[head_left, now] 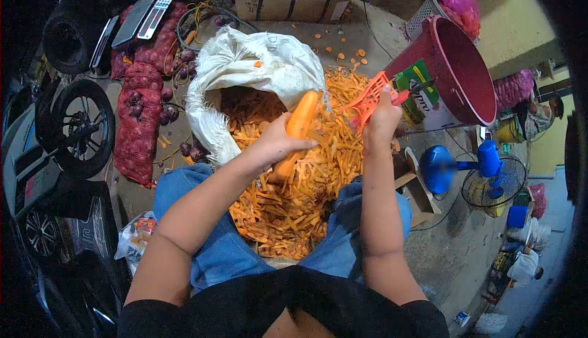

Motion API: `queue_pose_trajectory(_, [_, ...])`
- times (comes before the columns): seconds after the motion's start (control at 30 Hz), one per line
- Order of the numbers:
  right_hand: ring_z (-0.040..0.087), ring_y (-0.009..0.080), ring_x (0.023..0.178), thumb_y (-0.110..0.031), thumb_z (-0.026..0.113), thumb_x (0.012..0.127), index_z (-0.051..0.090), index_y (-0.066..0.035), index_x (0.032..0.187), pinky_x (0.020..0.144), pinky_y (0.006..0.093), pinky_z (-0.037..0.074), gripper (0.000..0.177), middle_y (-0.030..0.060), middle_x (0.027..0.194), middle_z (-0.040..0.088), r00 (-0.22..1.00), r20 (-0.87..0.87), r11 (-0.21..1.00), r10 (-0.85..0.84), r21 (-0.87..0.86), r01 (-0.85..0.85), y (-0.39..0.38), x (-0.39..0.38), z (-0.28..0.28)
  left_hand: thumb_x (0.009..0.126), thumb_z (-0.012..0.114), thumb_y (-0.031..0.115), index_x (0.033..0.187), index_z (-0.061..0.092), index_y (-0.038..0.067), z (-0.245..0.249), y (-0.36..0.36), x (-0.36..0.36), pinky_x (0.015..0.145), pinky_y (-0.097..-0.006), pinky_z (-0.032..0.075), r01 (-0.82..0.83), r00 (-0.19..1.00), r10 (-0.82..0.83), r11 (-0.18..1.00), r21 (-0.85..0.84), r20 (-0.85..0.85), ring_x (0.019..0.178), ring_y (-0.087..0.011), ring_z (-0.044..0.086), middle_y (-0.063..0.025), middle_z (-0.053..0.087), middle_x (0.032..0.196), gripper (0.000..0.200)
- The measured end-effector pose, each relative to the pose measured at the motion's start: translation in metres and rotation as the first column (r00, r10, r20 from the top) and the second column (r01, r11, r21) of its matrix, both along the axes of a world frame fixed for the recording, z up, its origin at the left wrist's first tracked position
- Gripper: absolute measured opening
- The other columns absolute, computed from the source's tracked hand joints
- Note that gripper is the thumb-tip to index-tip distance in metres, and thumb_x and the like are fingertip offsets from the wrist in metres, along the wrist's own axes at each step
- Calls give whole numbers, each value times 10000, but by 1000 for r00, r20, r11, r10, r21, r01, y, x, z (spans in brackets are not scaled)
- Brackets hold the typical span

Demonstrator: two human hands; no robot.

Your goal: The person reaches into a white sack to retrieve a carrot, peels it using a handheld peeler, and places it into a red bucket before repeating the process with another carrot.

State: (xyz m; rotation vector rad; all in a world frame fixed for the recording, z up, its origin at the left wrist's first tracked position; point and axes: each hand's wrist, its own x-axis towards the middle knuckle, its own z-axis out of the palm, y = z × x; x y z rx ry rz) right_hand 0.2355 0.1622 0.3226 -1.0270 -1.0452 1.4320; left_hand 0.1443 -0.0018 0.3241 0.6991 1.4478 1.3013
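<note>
My left hand [277, 144] is wrapped round a large peeled carrot [301, 116], which tilts up and to the right over the pile. In my right hand [383, 117] is the handle of an orange-red slotted peeler [369, 100], held to the right of the carrot and apart from it. Orange peel strips [294, 209] lie heaped below both hands and between my knees. Behind my left hand, a white woven sack [211, 71] lies open, with more peelings inside its mouth.
A large red bucket [438, 62] leans at the right, near a blue fan [438, 169] and a cardboard box [419, 200]. Net bags of red onions [139, 136] and a motorbike wheel [82, 128] are at the left. Distant people [525, 267] appear at far right.
</note>
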Motion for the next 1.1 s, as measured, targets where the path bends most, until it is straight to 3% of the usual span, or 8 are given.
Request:
queue_pose_trajectory(0.07, [357, 57, 464, -205, 463, 804, 464, -34, 681, 420, 232, 292, 211, -26, 567, 424, 997, -23, 998, 68, 11, -68, -5, -4, -6, 750, 528, 273, 1037, 395, 22, 2, 3, -1, 550, -254, 442, -80, 996, 79, 996, 48, 33, 648, -119, 491, -58, 478, 797, 404])
queue_pose_trajectory(0.13, [414, 73, 516, -194, 467, 803, 470, -30, 706, 461, 233, 339, 190, -10, 612, 452, 992, 9, 991, 124, -49, -124, -17, -8, -6, 806, 407, 362, 1012, 427, 26, -6, 7, -9, 588, -262, 448, -127, 821, 217, 971, -201, 528, 689, -155, 520, -84, 520, 825, 395])
queue_pose_trajectory(0.33, [385, 70, 479, -235, 478, 799, 467, -21, 697, 436, 239, 330, 237, -13, 568, 444, 945, 124, 951, 302, -106, -290, -61, -18, -3, 847, 277, 357, 989, 456, 60, -21, 16, -3, 579, -283, 466, -148, 665, 254, 966, -210, 702, 647, -164, 541, -68, 546, 832, 374])
queue_pose_trajectory(0.4, [398, 84, 505, -231, 467, 803, 462, -14, 709, 456, 250, 339, 237, -1, 566, 444, 889, 436, 910, 142, 297, -290, -71, -19, -3, 846, 281, 357, 969, 469, 62, -16, 17, 1, 567, -281, 465, -165, 680, 282, 958, -233, 677, 638, -158, 543, -62, 552, 805, 371])
queue_pose_trajectory(0.63, [407, 118, 511, -178, 454, 799, 444, 7, 702, 461, 279, 335, 210, 57, 547, 446, 919, 374, 938, 124, 259, -232, -51, -17, -20, 847, 288, 342, 988, 454, 51, -25, 11, 13, 553, -286, 464, -50, 741, 199, 969, -244, 642, 615, -162, 542, -64, 552, 773, 364])
queue_pose_trajectory(0.87, [400, 154, 492, -196, 450, 800, 463, 26, 722, 483, 308, 333, 236, 54, 554, 460, 683, 536, 820, -495, 549, 163, 30, 9, -35, 851, 272, 339, 991, 424, 23, 1, -6, 19, 516, -262, 450, 170, 819, -45, 971, -167, 572, 554, -160, 519, -91, 521, 715, 378])
queue_pose_trajectory(1.03, [385, 130, 504, -211, 447, 806, 477, 37, 748, 490, 301, 327, 257, 35, 571, 450, 923, 305, 965, -234, 189, 182, 13, 6, -8, 805, 410, 273, 996, 413, -2, 7, -10, 3, 536, -233, 434, 156, 852, -123, 988, -22, 509, 578, -138, 518, -83, 511, 713, 334])
queue_pose_trajectory(1.1, [375, 110, 508, -206, 454, 802, 483, 27, 756, 485, 287, 323, 239, 16, 571, 439, 949, 296, 976, -112, 214, 48, 6, 3, -4, 733, 511, 185, 1039, 395, -18, 7, -7, -4, 542, -229, 423, 87, 984, -86, 996, 1, 156, 591, -122, 514, -80, 513, 745, 385])
